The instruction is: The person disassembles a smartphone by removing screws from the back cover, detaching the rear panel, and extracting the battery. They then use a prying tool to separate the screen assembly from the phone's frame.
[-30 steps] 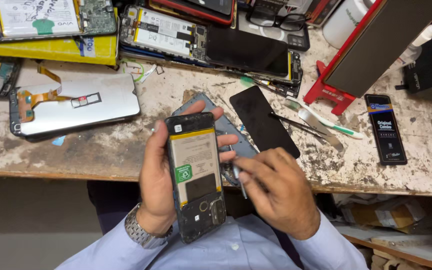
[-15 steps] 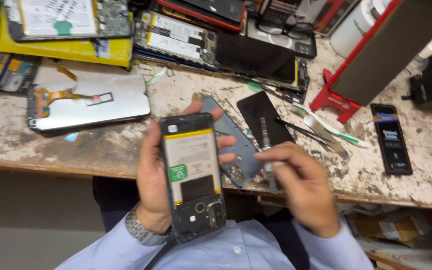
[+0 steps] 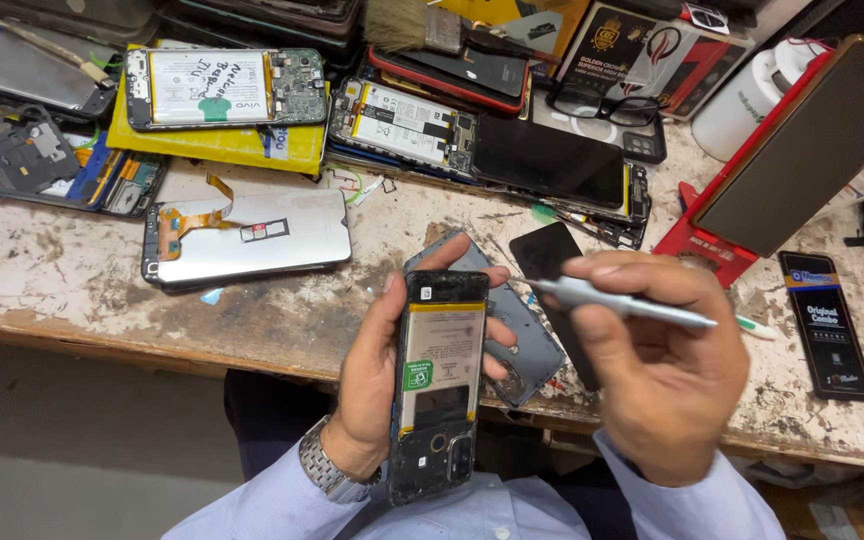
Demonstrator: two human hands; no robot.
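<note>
Head view: right hand (image 3: 667, 370) hides blurred tool's (image 3: 622, 303) grip.

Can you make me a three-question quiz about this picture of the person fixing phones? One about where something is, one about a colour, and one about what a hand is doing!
1. Where do the eyeglasses lie?
A. at the bench's back
B. on the floor
C. in a hand

2. What colour is the sticker on the opened phone?
A. green
B. red
C. purple

3. What is the right hand doing?
A. resting flat and empty
B. gripping a slim grey tool
C. holding a cup

Answers: 1 A, they rest among the phones at the back. 2 A, it shows green on the battery. 3 B, the fingers close round the tool while the left hand holds the phone.
</note>
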